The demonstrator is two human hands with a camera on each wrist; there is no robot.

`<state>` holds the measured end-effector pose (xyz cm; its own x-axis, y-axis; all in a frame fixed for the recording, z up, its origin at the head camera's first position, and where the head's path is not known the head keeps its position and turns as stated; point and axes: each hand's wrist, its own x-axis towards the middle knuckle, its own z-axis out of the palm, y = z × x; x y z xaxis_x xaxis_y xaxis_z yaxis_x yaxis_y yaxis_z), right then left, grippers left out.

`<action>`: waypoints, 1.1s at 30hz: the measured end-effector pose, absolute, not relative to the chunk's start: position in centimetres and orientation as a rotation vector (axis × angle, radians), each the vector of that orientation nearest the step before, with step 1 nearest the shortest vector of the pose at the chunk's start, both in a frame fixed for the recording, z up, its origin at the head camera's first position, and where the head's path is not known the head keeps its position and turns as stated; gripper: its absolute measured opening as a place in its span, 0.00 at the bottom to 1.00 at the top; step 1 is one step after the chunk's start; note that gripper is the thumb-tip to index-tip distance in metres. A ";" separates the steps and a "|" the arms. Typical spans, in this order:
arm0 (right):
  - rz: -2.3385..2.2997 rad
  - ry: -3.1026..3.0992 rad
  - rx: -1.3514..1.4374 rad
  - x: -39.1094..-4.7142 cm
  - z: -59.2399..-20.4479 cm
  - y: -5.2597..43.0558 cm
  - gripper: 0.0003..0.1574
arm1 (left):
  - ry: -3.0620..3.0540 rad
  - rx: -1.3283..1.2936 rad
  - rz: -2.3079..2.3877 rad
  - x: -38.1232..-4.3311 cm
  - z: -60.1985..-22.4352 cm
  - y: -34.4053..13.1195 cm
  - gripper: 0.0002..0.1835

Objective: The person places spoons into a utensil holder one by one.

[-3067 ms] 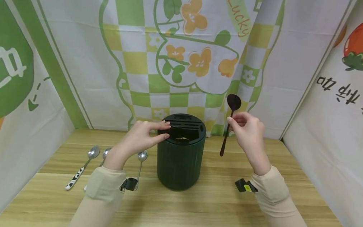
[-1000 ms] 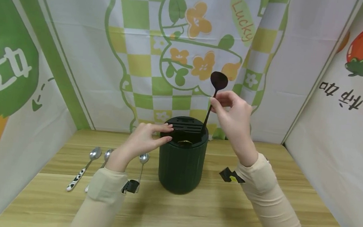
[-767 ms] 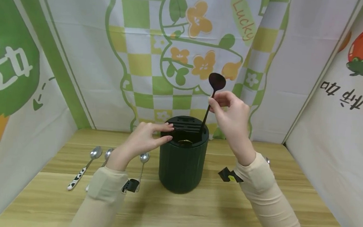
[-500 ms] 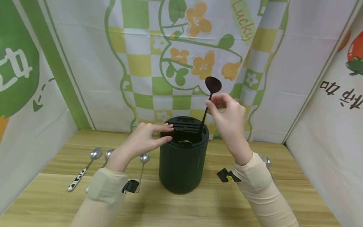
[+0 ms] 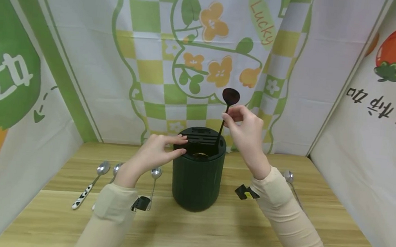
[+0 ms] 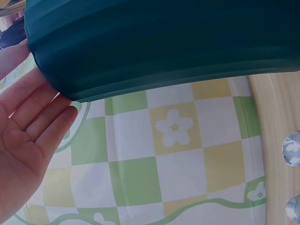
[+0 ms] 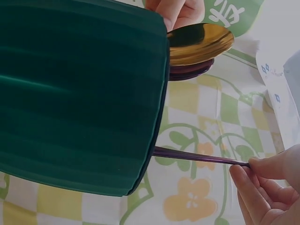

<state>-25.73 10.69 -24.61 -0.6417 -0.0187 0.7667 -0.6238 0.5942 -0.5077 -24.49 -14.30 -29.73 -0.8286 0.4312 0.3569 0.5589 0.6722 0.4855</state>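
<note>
A dark green utensil holder [image 5: 196, 182] with a slotted black top stands upright at mid-table. My right hand [image 5: 245, 129] pinches the handle of a dark purple spoon [image 5: 231, 96], its round bowl up. The handle's lower end reaches inside the holder at the right of its opening; its tip is hidden. My left hand [image 5: 154, 153] rests its fairly straight fingers and thumb on the holder's left rim. In the right wrist view, the bowls of a gold spoon [image 7: 206, 42] and another dark purple spoon [image 7: 194, 71] stick out past the rim.
Left of the holder lie a silver spoon with a cow-patterned handle [image 5: 83, 196], a second silver spoon [image 5: 116, 168] partly behind the left wrist, and a third, thin-handled spoon [image 5: 156, 173]. Another silver spoon [image 5: 288, 176] lies by the right forearm. Printed cloth [image 5: 153, 72] hangs behind.
From right of the holder, my right hand has carried the spoon up and left over it, then lowered its handle slightly inside. The left hand stays at the rim.
</note>
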 end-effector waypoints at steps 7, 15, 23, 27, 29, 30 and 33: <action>1.006 -2.096 0.507 -26.0 -25.0 10.7 0.13 | -2.663 -0.807 -0.875 -24.5 -29.7 -14.3 0.23; 1.028 -2.154 0.490 -26.1 -25.7 10.6 0.12 | -2.663 -0.806 -0.878 -24.7 -29.8 -14.4 0.22; 1.036 -2.210 0.494 -26.4 -26.7 10.4 0.10 | -2.654 -0.805 -0.880 -24.6 -29.7 -14.3 0.22; 1.018 -2.234 0.491 -26.5 -27.2 10.4 0.09 | -2.655 -0.806 -0.876 -24.5 -29.8 -14.3 0.22; 1.009 -2.243 0.489 -26.5 -27.4 10.4 0.09 | -2.659 -0.801 -0.868 -24.5 -29.8 -14.3 0.22; 1.004 -2.248 0.489 -26.6 -27.5 10.4 0.09 | -2.660 -0.799 -0.863 -24.5 -29.8 -14.3 0.22; 0.992 -2.266 0.492 -26.6 -27.6 10.3 0.10 | -2.663 -0.791 -0.857 -24.5 -29.8 -14.3 0.22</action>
